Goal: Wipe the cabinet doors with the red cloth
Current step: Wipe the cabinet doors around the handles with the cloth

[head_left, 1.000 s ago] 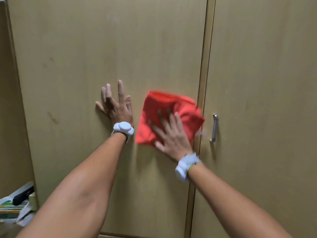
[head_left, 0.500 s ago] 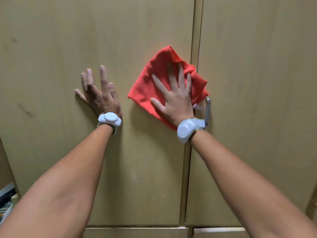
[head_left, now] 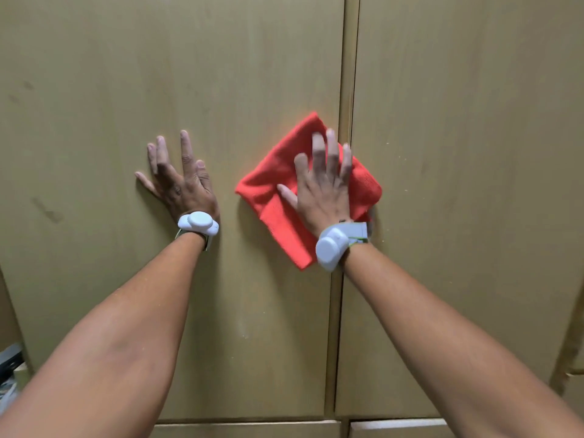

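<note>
Two tall tan wooden cabinet doors fill the view: the left door (head_left: 221, 74) and the right door (head_left: 474, 121), split by a vertical seam. The red cloth (head_left: 268, 188) lies flat against the left door's right edge, overlapping the seam. My right hand (head_left: 322, 188) presses on the cloth with fingers spread and pointing up. My left hand (head_left: 180, 181) rests flat and empty on the left door, fingers apart, a hand's width left of the cloth. The right door's metal handle is almost wholly hidden behind my right wrist and the cloth.
Below the doors run the top edges of two drawer fronts (head_left: 252, 429). Clutter of papers and a dark object (head_left: 8, 371) sits at the lower left corner. Dark smudges (head_left: 47, 211) mark the left door. A white band is on each wrist.
My right hand has slid the cloth up and rightward from the left door onto the seam, covering the handle. The left hand stays planted on the door. The view has shifted lower.
</note>
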`<state>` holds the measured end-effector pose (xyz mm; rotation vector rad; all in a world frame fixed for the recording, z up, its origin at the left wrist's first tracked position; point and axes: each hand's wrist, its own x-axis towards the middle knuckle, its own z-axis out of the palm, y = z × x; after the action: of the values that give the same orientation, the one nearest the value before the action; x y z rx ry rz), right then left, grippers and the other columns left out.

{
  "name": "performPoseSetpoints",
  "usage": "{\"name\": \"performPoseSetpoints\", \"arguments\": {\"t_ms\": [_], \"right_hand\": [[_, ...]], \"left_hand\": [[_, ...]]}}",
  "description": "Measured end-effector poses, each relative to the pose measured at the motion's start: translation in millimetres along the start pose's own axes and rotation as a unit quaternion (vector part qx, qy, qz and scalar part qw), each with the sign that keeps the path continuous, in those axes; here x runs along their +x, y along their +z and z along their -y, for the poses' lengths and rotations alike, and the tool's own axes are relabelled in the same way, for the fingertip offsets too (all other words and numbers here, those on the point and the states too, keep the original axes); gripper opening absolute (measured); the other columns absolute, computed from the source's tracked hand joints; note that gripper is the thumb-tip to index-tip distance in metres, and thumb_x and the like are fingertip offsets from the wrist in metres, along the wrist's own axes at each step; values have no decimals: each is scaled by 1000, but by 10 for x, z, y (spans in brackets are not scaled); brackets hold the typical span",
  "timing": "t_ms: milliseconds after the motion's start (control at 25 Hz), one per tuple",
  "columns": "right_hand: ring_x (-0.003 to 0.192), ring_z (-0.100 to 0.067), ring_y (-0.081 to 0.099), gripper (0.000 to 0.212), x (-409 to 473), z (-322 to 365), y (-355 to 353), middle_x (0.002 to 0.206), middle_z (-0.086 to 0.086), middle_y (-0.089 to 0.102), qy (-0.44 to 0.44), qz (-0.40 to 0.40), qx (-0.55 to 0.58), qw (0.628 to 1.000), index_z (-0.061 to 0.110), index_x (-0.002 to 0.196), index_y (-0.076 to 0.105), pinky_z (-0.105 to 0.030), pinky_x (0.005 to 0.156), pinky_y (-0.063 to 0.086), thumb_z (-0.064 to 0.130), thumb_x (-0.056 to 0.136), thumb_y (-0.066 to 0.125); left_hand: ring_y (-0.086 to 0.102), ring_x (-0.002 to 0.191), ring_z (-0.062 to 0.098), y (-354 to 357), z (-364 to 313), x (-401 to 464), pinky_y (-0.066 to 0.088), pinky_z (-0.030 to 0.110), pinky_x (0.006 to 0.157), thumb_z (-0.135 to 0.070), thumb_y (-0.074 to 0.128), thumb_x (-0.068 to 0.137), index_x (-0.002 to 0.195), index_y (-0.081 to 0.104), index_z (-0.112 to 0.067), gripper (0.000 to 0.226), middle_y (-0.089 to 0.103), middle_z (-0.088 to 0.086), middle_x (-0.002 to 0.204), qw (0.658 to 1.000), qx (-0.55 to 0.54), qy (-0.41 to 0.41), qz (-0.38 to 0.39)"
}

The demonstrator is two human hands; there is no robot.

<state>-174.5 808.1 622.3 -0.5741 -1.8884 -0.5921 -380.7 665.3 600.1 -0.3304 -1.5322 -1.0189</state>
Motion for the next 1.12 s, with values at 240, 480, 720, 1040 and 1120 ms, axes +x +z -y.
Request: {"name": "performPoseSetpoints", "arguments": {"t_ms": [240, 480, 720, 1040, 1120], "right_hand": [[159, -40, 13, 80, -85, 114, 199, 170, -20, 14, -36, -36, 35, 998, 19, 163, 23, -64, 124, 13, 38, 90, 50], [158, -43, 11, 75, -825, 393, 387, 172, -12, 9, 92, -27, 87, 992, 11, 163, 22, -51, 125, 26, 32, 95, 47], [155, -44, 21, 76, 29, 152, 179, 166, -26, 22, 126, -63, 58, 988, 2, 159, 28, -59, 125, 20, 46, 99, 44], [156, -40, 22, 73, -817, 184, 431, 166, -23, 25, 141, -69, 94, 983, 2, 161, 22, -52, 126, 24, 32, 101, 50], [155, -44, 24, 76, -942, 202, 435, 165, -27, 24, 137, -51, 97, 984, 10, 162, 18, -55, 124, 28, 30, 98, 54]], "left_hand": [[26, 159, 26, 27, 18, 5, 17, 62, 125, -36, 35, 109, 163, 28, -41, 55, 30, 3, 168, 1000, 6, 1, -6], [24, 160, 25, -34, -40, 17, 16, 61, 126, -33, 35, 109, 163, 30, -38, 55, 29, 4, 168, 1000, 10, 1, 2], [23, 160, 25, -48, -22, -40, 15, 60, 126, -29, 36, 108, 163, 31, -37, 55, 28, 3, 168, 1000, 4, -1, 5], [24, 160, 24, 7, -24, 14, 16, 60, 126, -30, 35, 108, 162, 30, -39, 56, 30, 2, 167, 1000, 6, 7, -15], [23, 160, 24, 14, -26, 17, 17, 60, 126, -30, 36, 108, 162, 30, -39, 56, 30, 2, 167, 1000, 4, 4, -11]]}}
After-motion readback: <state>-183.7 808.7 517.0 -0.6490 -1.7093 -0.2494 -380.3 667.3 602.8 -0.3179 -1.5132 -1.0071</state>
